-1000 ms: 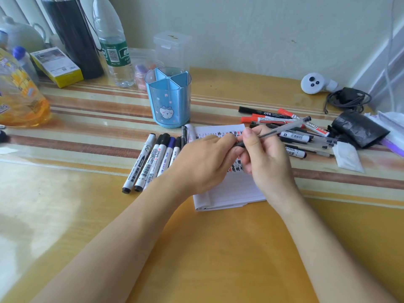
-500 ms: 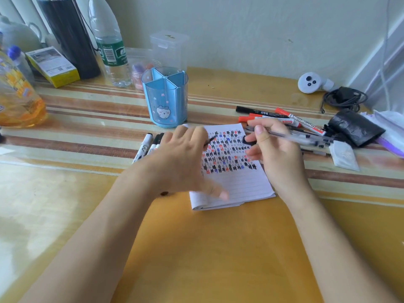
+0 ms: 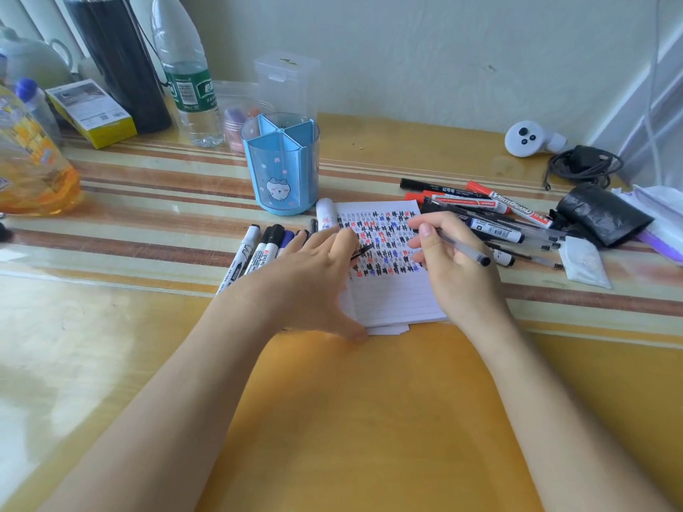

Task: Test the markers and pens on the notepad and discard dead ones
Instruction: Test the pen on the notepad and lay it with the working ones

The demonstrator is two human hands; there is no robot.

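While the left hand (image 3: 314,275) lies spread, fingers flat on the left edge of the notepad (image 3: 391,293), the right hand (image 3: 452,277) pinches a clear pen (image 3: 465,249) over the scribbled page's right side, with markers (image 3: 480,205) lying just beyond on the surface (image 3: 369,419).
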